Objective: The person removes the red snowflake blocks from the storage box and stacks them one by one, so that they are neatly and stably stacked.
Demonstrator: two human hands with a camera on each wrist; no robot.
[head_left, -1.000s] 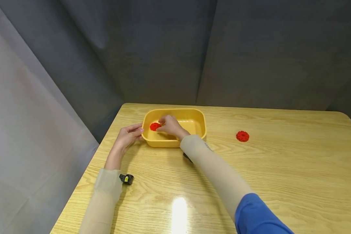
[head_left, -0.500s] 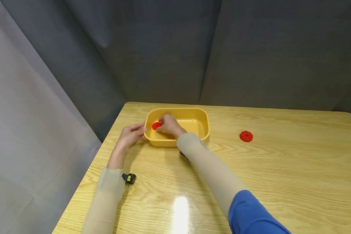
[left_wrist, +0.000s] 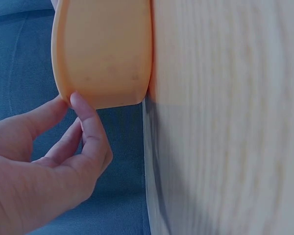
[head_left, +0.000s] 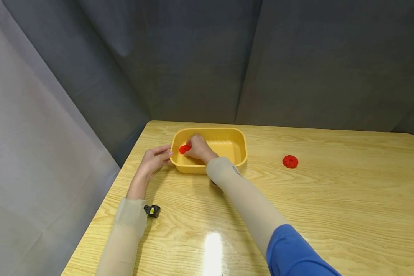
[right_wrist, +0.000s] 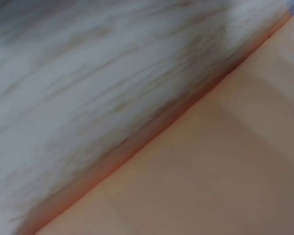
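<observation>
A yellow tub (head_left: pixel 231 132) stands at the far left of the wooden table (head_left: pixel 296 214). My right hand (head_left: pixel 197 148) reaches into the tub and its fingers hold a red round disc (head_left: pixel 184 149) at the tub's left end. My left hand (head_left: pixel 152 160) rests against the tub's left outer wall with straight fingers; in the left wrist view the fingertips (left_wrist: pixel 79 104) touch the tub (left_wrist: pixel 105 54). A second red disc (head_left: pixel 290 161) lies on the table to the right of the tub. The right wrist view shows only the blurred tub wall (right_wrist: pixel 210 171) and the table (right_wrist: pixel 88 73).
A small black and yellow object (head_left: pixel 152 210) sits at my left wrist. Grey curtains (head_left: pixel 193 57) close off the back and the left side. The table's left edge (head_left: pixel 103 214) runs close to my left arm.
My right hand has sunk a little lower into the tub's left end with the red disc. The left hand has stayed against the tub wall.
</observation>
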